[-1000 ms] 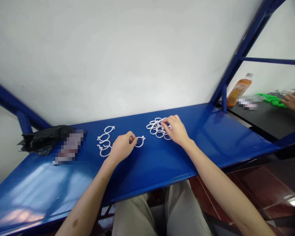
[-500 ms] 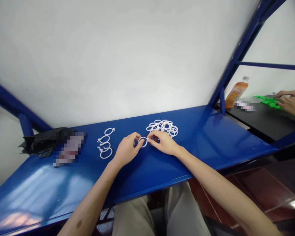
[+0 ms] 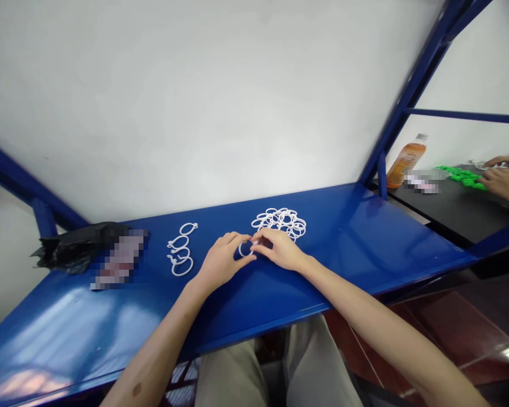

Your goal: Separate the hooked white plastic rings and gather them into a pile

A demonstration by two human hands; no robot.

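A white curtain ring (image 3: pixel 241 249) with a thin round band is between my two hands, just over the blue table. My right hand (image 3: pixel 280 249) pinches its right side between thumb and fingertips. Around its left side, my left hand (image 3: pixel 224 259) has thumb and fingers apart; whether a fingertip touches the ring is hard to see. Beyond my right hand lies a pile of similar white rings (image 3: pixel 286 217). To the left of my left hand, several rings with small eyelets (image 3: pixel 182 265) lie in a rough column.
The blue table (image 3: pixel 343 243) meets a pale wall behind. A black plastic bag (image 3: pixel 74 246) and a blurred-out packet (image 3: pixel 123 260) lie at left. On a black table at right are an orange drink bottle (image 3: pixel 407 161), green pieces (image 3: pixel 462 176) and another person's hands (image 3: pixel 507 181).
My left thumb and fingers have spread from their grip on the ring. The ring has turned and shifted slightly left, with my right hand still pinching it.
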